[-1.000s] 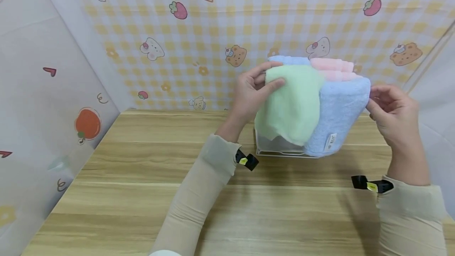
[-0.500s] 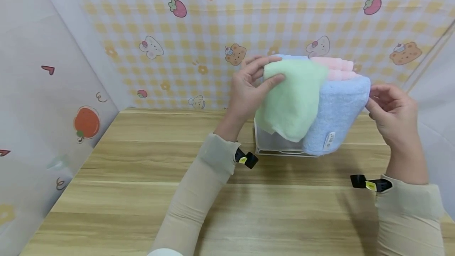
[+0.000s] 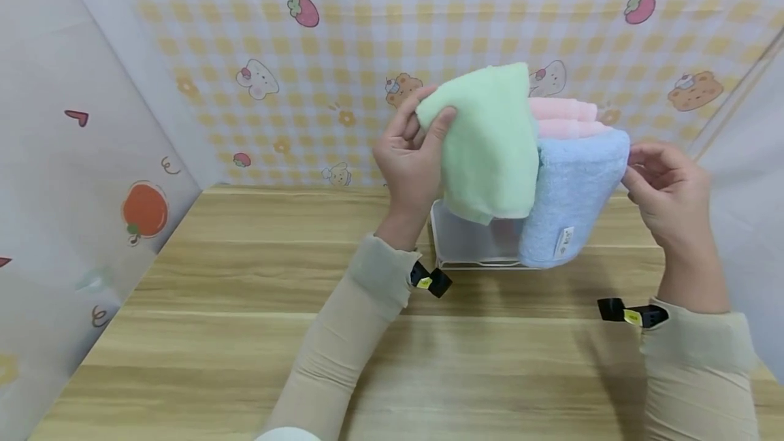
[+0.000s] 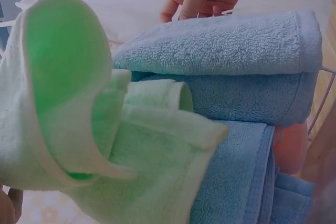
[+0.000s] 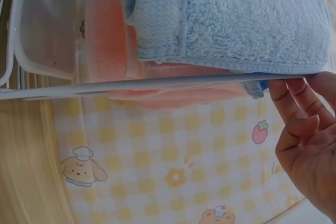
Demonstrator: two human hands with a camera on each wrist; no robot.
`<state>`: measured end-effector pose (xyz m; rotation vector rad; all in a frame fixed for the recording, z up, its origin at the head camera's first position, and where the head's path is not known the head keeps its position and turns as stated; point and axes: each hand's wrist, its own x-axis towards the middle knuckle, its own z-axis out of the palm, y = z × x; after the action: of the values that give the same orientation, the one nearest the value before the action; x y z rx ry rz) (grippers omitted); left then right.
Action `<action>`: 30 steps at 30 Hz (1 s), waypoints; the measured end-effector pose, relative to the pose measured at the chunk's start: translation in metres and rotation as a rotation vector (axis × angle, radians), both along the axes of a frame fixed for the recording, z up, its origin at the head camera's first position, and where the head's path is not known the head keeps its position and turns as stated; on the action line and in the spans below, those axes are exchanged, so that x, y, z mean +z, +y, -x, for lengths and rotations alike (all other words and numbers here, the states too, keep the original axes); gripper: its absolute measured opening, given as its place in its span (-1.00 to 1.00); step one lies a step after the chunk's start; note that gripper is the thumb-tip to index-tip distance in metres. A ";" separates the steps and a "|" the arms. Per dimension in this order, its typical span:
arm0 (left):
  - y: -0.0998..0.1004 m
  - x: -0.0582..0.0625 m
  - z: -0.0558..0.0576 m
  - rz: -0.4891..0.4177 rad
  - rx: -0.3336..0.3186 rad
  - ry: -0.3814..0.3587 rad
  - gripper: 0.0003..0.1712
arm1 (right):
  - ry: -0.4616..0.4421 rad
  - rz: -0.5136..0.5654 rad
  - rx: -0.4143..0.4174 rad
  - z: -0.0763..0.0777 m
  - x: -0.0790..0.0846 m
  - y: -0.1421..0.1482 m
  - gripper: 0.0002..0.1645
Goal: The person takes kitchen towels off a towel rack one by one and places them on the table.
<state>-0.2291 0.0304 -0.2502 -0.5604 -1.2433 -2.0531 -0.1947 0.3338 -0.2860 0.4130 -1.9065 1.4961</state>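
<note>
The left hand (image 3: pixel 409 155) pinches the edge of a green towel (image 3: pixel 490 148) hanging to its right, while the right hand's (image 3: pixel 674 189) bent fingers touch the rack (image 5: pixel 157 83) beside a blue towel (image 3: pixel 578 196), grip unclear.

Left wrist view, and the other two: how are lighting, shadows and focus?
Head: fairly bright, soft shadows on the wooden table; left wrist: dimmer, slightly hazy, the near part of the green towel soft-looking, loops readable on the blue towel; right wrist: muted, the blue towel's texture clear.
</note>
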 end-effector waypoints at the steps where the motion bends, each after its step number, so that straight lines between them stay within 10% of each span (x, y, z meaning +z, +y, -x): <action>1: 0.000 0.000 0.001 -0.020 0.007 -0.001 -0.62 | 0.004 -0.004 0.000 0.000 0.000 -0.001 -0.75; 10: -0.005 0.006 0.013 -0.089 -0.012 -0.068 -0.64 | -0.002 0.080 0.056 0.002 -0.001 -0.003 -0.70; 19: -0.011 0.011 0.016 0.027 -0.118 -0.076 -0.56 | 0.079 0.253 0.391 0.010 -0.017 0.003 -0.56; 30: -0.024 0.017 0.012 0.117 -0.217 -0.128 -0.42 | 0.107 0.199 0.446 0.015 -0.025 0.004 -0.48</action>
<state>-0.2413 0.0065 -0.2336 -0.6513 -1.4389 -2.2347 -0.2098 0.3377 -0.3109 0.8481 -1.6281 1.8850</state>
